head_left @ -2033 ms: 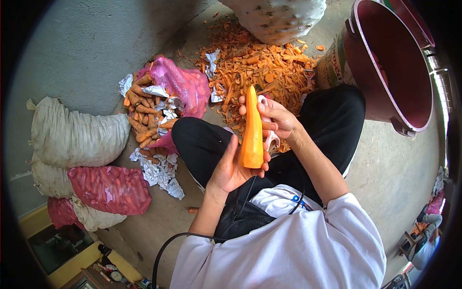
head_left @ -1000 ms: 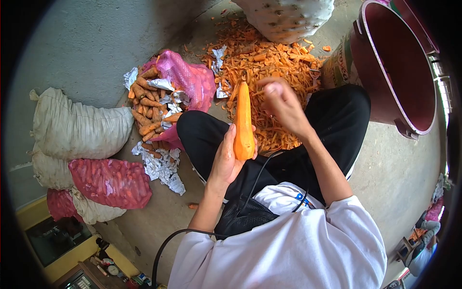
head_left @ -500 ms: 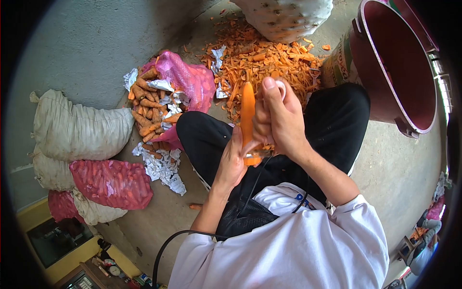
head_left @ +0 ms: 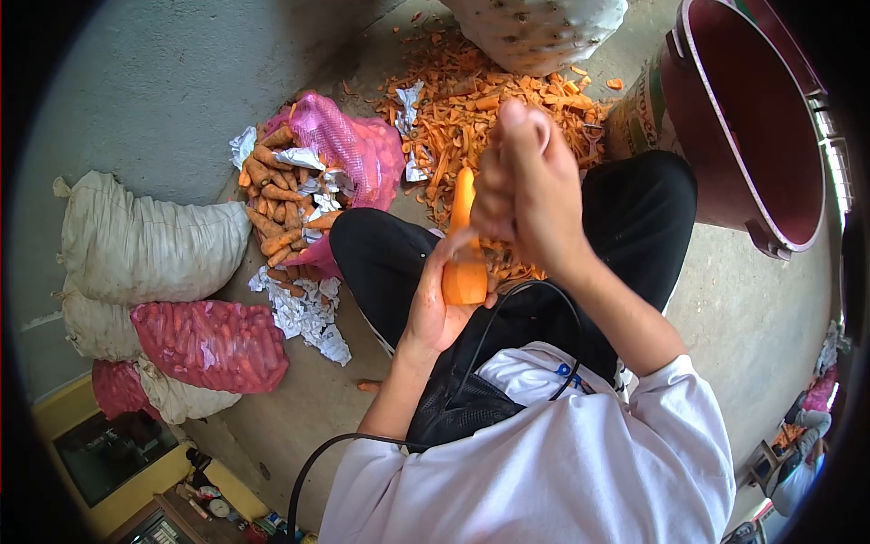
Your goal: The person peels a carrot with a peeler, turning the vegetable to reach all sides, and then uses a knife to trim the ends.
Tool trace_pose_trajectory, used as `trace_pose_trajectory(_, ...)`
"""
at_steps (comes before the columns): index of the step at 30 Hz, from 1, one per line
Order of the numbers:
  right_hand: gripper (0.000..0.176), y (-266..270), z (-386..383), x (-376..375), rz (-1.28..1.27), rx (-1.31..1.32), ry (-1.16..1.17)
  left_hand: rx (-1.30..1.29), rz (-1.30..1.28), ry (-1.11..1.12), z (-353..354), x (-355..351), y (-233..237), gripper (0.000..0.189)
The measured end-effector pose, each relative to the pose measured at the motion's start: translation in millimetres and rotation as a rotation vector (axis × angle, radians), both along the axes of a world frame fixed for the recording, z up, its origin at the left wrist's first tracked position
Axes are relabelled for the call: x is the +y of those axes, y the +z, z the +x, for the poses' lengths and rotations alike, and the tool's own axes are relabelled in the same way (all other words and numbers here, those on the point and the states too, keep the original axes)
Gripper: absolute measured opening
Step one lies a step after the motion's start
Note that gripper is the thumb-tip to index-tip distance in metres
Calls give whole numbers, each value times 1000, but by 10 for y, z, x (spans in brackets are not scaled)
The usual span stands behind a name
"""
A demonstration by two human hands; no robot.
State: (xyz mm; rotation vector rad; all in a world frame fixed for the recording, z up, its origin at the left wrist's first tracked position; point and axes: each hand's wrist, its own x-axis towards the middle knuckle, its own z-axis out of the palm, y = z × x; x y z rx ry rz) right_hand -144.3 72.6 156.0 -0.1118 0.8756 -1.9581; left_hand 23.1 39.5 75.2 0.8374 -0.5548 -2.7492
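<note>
Over the black trousers point(head_left: 381, 263), the left hand point(head_left: 433, 313) has its grip closed round the thick, blunt end of a peeled carrot point(head_left: 465, 258). From that grip the carrot's long axis runs straight away from the person's body, nearly upright in the view. Its narrow tip points forward, toward the heap of orange peelings point(head_left: 489, 104) on the concrete floor point(head_left: 752, 317).

Just right of the left grip and farther out along the carrot, the right hand point(head_left: 530, 195) is bunched into a closed fist against the carrot's upper half, covering part of it. Motion blur hides what its grip encloses.

Left of the left grip lies a pink mesh bag point(head_left: 353, 150) with unpeeled carrots point(head_left: 272, 204) spilling out. Beyond the right grip, to its right, stands a dark red tub point(head_left: 770, 136).
</note>
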Motion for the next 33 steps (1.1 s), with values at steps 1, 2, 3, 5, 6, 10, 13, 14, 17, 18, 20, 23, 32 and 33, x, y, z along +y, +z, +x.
trace_pose_trajectory(1, 33, 5, 95, 40, 14, -30, 23, 28, 6, -17, -19, -9, 45, 45)
trace_pose_trajectory(2, 33, 13, 161, 86, -18, -43, 54, 58, 11, -34, -33, -20, 65, 45)
trace_pose_trajectory(3, 32, -7, 208, 100, -25, -54, 59, 93, 55, -4, -7, -38, 16, 47)
trace_pose_trajectory(5, 31, -33, 280, 109, -43, -70, 67, 70, 9, 8, 2, -59, 15, 48)
trace_pose_trajectory(6, 31, -55, 285, 99, -39, -64, 63, 59, -15, 13, 2, -70, 16, 49)
trace_pose_trajectory(10, 31, -76, 280, 93, 1, -44, 60, -28, -61, 53, -80, -23, 130, 47)
trace_pose_trajectory(13, 31, -146, 188, 44, 54, 44, -23, -75, -166, 59, -90, 45, 189, 43)
trace_pose_trajectory(14, 31, -208, 104, -18, 73, 85, -64, -52, -221, 32, -35, 51, 89, 41)
trace_pose_trajectory(17, 33, -384, -413, -365, 63, 295, -289, -100, -307, 1, 1, 195, 125, 37)
trace_pose_trajectory(18, 33, -649, -633, -519, 73, 589, -405, -99, -336, -13, -13, 201, 143, 38)
trace_pose_trajectory(20, 33, -557, -642, -481, 46, 496, -403, -68, -276, -37, 21, 124, 114, 39)
trace_pose_trajectory(23, 34, -283, -565, -386, 4, 358, -360, -28, -98, -1, 10, 57, 131, 39)
trace_pose_trajectory(32, 30, 16, 302, 91, -41, -25, 63, 24, -82, 18, -43, -6, 96, 43)
trace_pose_trajectory(33, 30, -6, 308, 88, -25, -34, 74, 6, -75, 31, -57, 17, 133, 43)
